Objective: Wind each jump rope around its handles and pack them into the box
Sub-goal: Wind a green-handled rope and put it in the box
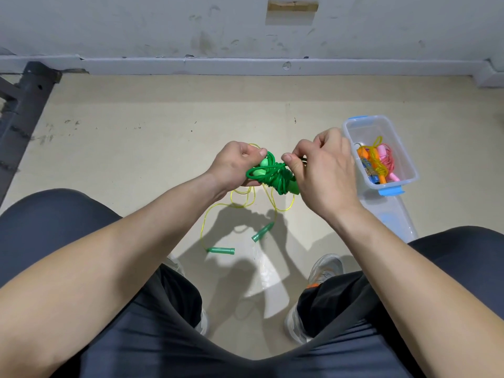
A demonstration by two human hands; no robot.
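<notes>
Ropes outside box (368, 130): 2. 1 green jump rope (272, 174), wound in a bundle, pinched mid-air btw left hand (234, 165) and right hand (323, 170), both curled on it; 1 yellow rope (202, 230) w/ 2 green handles (221, 251), loose on floor (136, 159) below, partly hidden by hands. Box: 1, clear, at right on floor, holding several wound ropes (379, 165), qty unclear; 1 lid (395, 214) beside it.

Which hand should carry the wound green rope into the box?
Right. The clear plastic box sits on the floor just beyond the right hand, which pinches the green jump rope. The left hand holds the bundle's other end, farther from the box.
</notes>
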